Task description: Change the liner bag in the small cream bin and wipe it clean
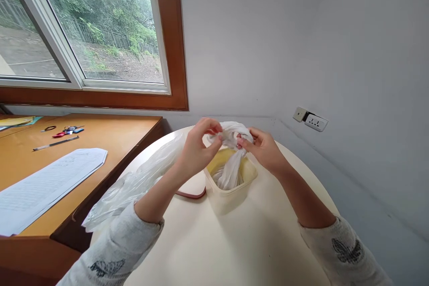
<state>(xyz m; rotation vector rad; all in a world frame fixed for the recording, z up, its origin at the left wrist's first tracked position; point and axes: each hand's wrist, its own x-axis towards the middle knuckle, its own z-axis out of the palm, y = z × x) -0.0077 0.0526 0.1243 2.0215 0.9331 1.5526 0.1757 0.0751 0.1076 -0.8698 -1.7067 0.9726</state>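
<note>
A thin white plastic bag (233,172) is bunched and twisted between my hands, its upper part curving in a loop. Its lower end hangs down into a pale yellow plastic tub (231,192) standing on the round table. My right hand (264,147) pinches the twisted part above the tub's far right side. On the left of the loop, the thumb and fingers of my left hand (199,147) are closed on the bag's other end. Beside the tub lies a white lid with a dark red rim (194,194), partly hidden under my left forearm.
Another crumpled clear plastic bag (134,187) spreads along the left side of the cream table (268,241). On the wooden desk (134,129) lie papers (56,183), a pen (55,143) and keys (69,130). A wall socket (316,122) is at right.
</note>
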